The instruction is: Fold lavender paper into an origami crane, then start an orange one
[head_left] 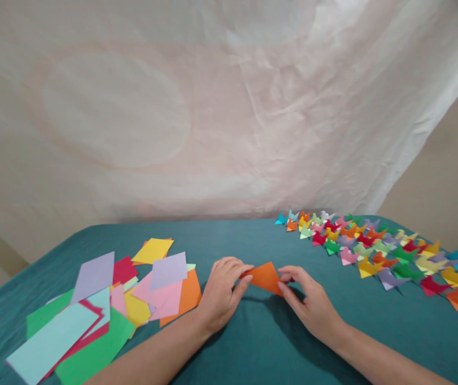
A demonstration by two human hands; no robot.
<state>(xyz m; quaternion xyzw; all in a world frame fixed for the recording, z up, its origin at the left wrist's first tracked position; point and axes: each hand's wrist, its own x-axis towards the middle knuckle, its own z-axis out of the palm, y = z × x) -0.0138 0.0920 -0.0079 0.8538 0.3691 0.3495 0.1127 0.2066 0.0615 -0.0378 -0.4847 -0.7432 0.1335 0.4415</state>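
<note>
An orange piece of paper is held a little above the cloth, between my two hands. My left hand pinches its left corner between thumb and fingers. At the right edge, the thumb and fingertips of my right hand are closed on the same paper. Its visible face is flat and has a pointed top; whether it is folded behind, I cannot tell. A shadow falls on the cloth beneath the paper and my right hand.
Loose coloured paper sheets lie overlapping at the left, close to my left forearm. Rows of small folded paper birds stand along the right side. A green-blue cloth covers the table, and a pale sheet hangs behind it.
</note>
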